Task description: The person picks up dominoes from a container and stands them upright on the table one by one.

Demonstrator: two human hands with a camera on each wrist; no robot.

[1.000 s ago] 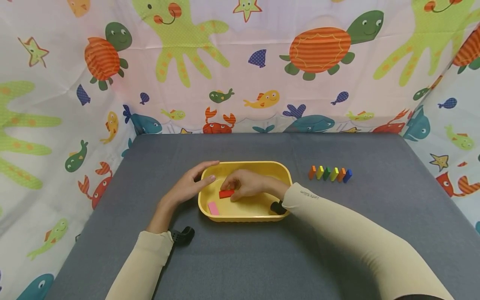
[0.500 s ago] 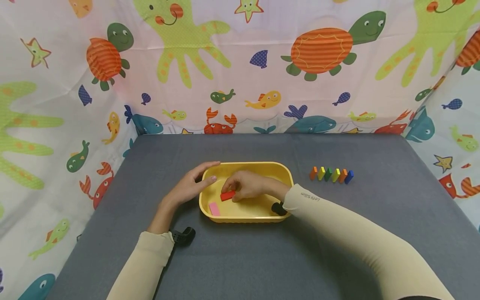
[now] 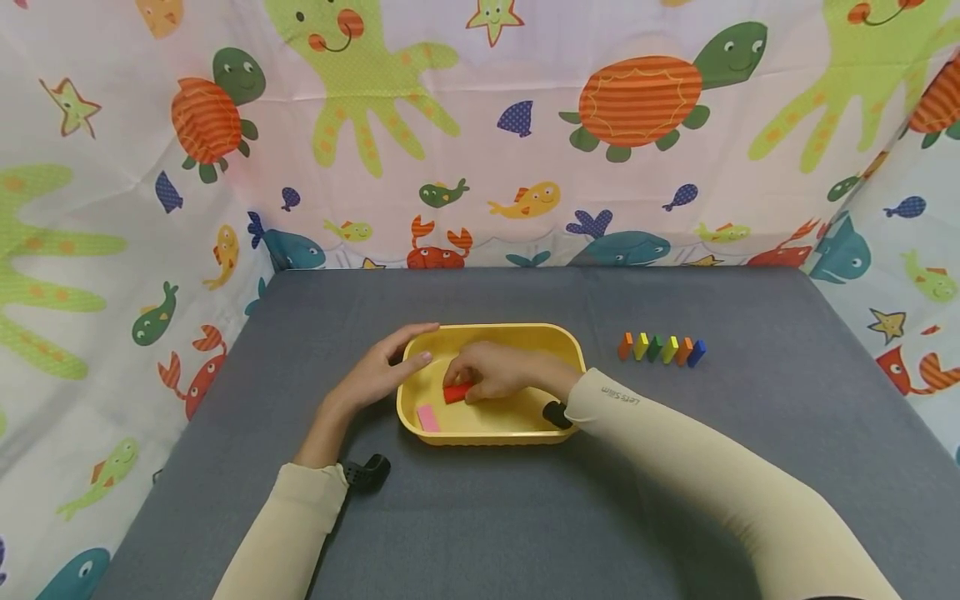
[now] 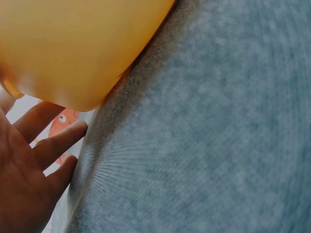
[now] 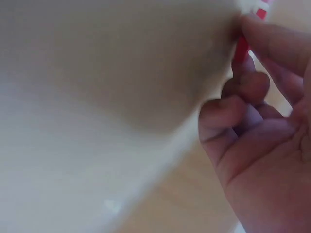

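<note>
My right hand (image 3: 495, 369) reaches into a yellow plastic bin (image 3: 498, 423), pinching a red domino block (image 3: 456, 393) between thumb and fingers close over the floor. In the right wrist view the red block shows only in part at the fingertips, with the other fingers curled below. A pink domino block (image 3: 427, 418) lies in the bin's front left corner. At the bin's left end rests my left hand (image 3: 381, 367), its thumb over the rim and its fingers stretched along the outside. The left wrist view shows those fingers spread beside the bin's outer wall.
To the right of the bin, several dominoes (image 3: 655, 348) in orange, yellow, green and blue stand upright in a short row. The grey tabletop (image 3: 480, 517) is walled by a sea-animal curtain (image 3: 480, 150) at the back and sides.
The red block has shifted slightly to the right and turned a little in the right hand's fingers. The left hand stays at the rim.
</note>
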